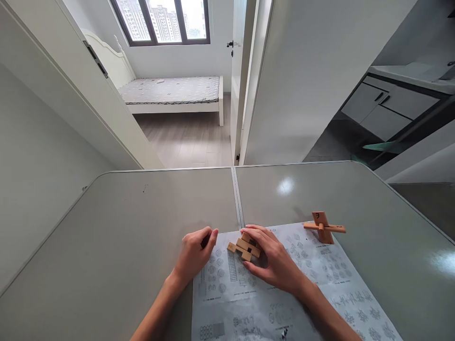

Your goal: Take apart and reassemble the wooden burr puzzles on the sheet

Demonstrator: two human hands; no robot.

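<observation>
A small cluster of interlocked wooden puzzle blocks (245,247) lies on the printed sheet (249,303), with notches and a dark gap showing between its pieces. My right hand (272,258) curves round its right side, fingers over the far edge and thumb at the near edge. To the left of the cluster, apart from it, my left hand (196,252) is curled with thumb against fingers, and no object shows in it. A crossed set of flat wooden pieces (323,227), one bearing a dark mark, stands at the sheet's upper right corner.
The grey table (124,237) has a seam (236,199) down its middle and a raised edge trim. Line drawings of puzzle shapes cover the sheet, and a small dark object (284,333) lies near its bottom. Beyond are a doorway, a bed (170,90) and cabinets (389,104).
</observation>
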